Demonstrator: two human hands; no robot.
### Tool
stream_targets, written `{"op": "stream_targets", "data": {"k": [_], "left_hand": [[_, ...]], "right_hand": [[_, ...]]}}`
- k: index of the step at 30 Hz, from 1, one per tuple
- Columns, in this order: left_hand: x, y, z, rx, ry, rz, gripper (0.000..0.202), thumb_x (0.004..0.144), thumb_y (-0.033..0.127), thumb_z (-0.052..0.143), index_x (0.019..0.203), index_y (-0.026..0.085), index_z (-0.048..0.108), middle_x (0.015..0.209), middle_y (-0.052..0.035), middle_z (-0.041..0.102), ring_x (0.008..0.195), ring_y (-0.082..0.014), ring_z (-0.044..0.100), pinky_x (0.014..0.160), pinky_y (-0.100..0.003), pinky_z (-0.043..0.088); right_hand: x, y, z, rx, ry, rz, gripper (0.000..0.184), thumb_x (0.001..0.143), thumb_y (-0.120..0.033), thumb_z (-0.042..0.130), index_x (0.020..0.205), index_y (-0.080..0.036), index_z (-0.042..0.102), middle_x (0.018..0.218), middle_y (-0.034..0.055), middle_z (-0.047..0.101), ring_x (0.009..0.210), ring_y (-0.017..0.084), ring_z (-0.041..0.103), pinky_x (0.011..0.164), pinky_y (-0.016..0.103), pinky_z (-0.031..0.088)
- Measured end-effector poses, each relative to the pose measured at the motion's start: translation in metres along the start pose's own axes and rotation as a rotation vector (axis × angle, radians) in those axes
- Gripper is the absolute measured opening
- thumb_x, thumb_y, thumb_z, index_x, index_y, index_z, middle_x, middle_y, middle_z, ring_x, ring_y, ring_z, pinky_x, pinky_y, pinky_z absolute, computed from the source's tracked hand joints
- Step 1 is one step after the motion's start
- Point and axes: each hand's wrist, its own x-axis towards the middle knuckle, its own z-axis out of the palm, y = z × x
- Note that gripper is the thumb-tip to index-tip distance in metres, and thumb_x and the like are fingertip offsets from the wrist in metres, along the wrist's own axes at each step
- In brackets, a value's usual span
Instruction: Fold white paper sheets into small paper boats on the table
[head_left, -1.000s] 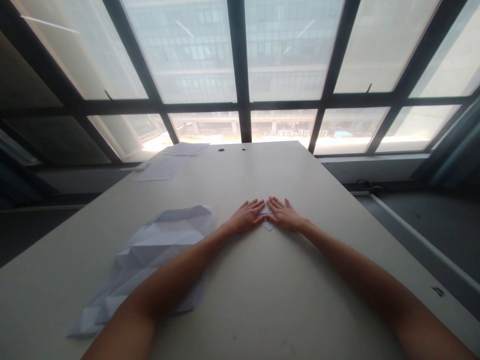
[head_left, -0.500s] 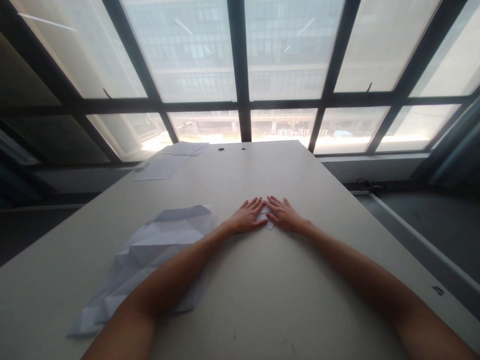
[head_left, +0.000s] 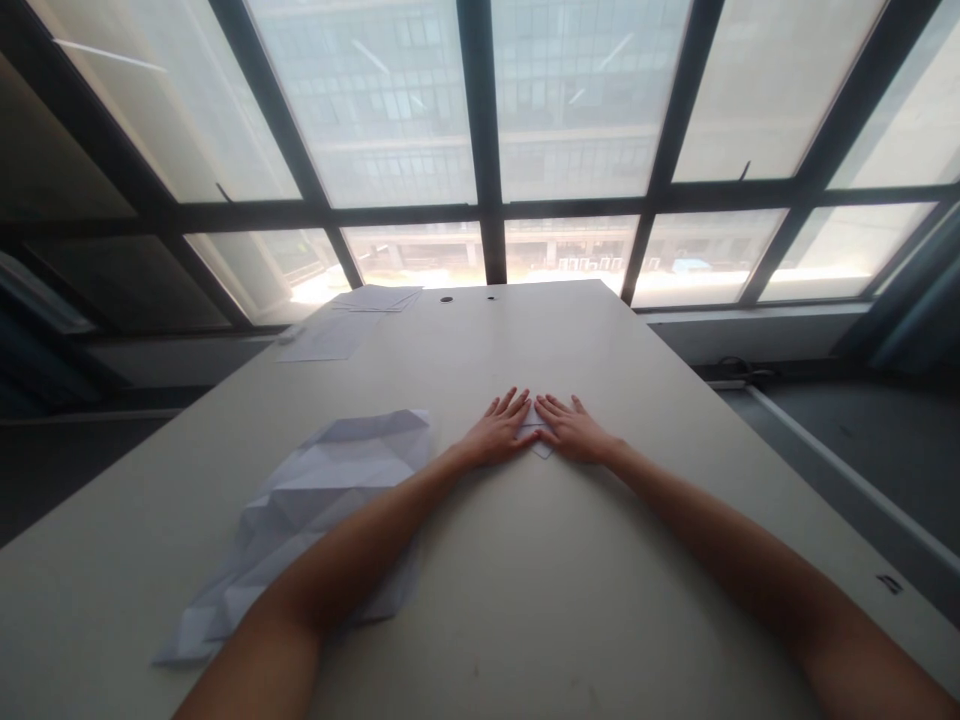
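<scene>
Small folded paper piece [head_left: 542,447]: lies flat on the table [head_left: 570,600], mid-way along its length and a little right of centre, directly ahead of the person. Only a pale corner of it shows between the two hands; the rest is covered.

Left hand [head_left: 499,428]: palm down, fingers extended and slightly spread, resting on the left part of the piece. Nothing is gripped.

Right hand [head_left: 574,430]: likewise flat and unclenched, fingers extended, bearing on the right part. The fingertips of the two hands meet, or nearly meet, over the paper (contact between them cannot be confirmed).

Judgement: the step in hand appears to be pressing a fold flat, with both palms bearing down. A further fold would call for easing one hand off while the other pins the piece, since so small a thing may shift or spring open.

Surroundings: a large creased sheet [head_left: 330,500] lies to the left, partly under the left forearm, well apart from the small piece. Loose flat sheets [head_left: 330,338] sit at the far left corner. Two dark holes [head_left: 447,298] mark the far edge, below the window [head_left: 480,120].
</scene>
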Motion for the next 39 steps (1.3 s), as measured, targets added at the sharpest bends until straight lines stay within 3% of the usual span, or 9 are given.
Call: {"op": "stream_targets", "data": {"k": [9,14,21,26,34,39], "left_hand": [[-0.001,0.0,-0.003,0.002,-0.032,0.028,0.077,0.098,0.067,0.029,0.16,0.027,0.009,0.166,-0.0049,0.012,0.154,-0.0275,0.001,0.122,-0.05,0.007],[-0.001,0.0,-0.003,0.032,-0.059,0.03,0.078,0.097,0.067,0.029,0.16,0.023,0.013,0.165,-0.008,0.015,0.153,-0.0291,0.009,0.122,-0.048,0.007],[0.0,0.002,-0.003,0.017,-0.053,0.022,0.08,0.097,0.067,0.031,0.16,0.022,0.012,0.165,-0.0104,0.016,0.153,-0.0286,0.013,0.122,-0.046,0.006],[0.0,0.003,-0.005,-0.016,-0.041,0.022,0.08,0.097,0.067,0.033,0.16,0.022,0.014,0.164,-0.0107,0.017,0.153,-0.0278,0.013,0.122,-0.047,0.006],[0.001,0.003,-0.006,-0.054,-0.034,0.006,0.085,0.093,0.072,0.037,0.159,0.023,0.019,0.163,-0.0111,0.021,0.152,-0.0276,0.017,0.122,-0.046,0.008],[0.002,0.0,-0.005,-0.052,-0.04,0.013,0.082,0.094,0.069,0.04,0.159,0.025,0.019,0.164,-0.0096,0.021,0.152,-0.0267,0.017,0.122,-0.045,0.01]], "right_hand": [[0.002,0.001,0.004,-0.012,0.007,0.129,0.067,0.101,-0.05,0.023,0.158,-0.015,0.022,0.164,0.0114,0.019,0.153,0.027,0.012,0.12,0.06,0.01],[0.003,0.0,0.005,0.01,0.07,0.182,0.061,0.101,-0.042,0.029,0.156,-0.014,0.029,0.162,0.0136,0.025,0.152,0.027,0.017,0.119,0.059,0.012],[0.004,0.007,0.009,0.07,0.112,0.013,0.059,0.1,-0.035,0.037,0.155,-0.017,0.031,0.162,0.0112,0.028,0.151,0.023,0.02,0.121,0.051,0.014],[0.004,0.011,0.009,0.081,0.087,-0.026,0.064,0.1,-0.042,0.038,0.157,-0.017,0.026,0.161,0.0124,0.029,0.151,0.024,0.021,0.121,0.053,0.013],[0.002,0.024,-0.001,0.166,-0.033,-0.127,0.088,0.091,-0.07,0.044,0.16,-0.023,0.017,0.164,0.0108,0.017,0.152,0.029,0.013,0.123,0.051,0.006],[0.002,0.026,-0.007,0.197,-0.06,-0.123,0.093,0.088,-0.074,0.047,0.16,-0.024,0.017,0.164,0.0101,0.018,0.152,0.028,0.014,0.124,0.05,0.008]]}}
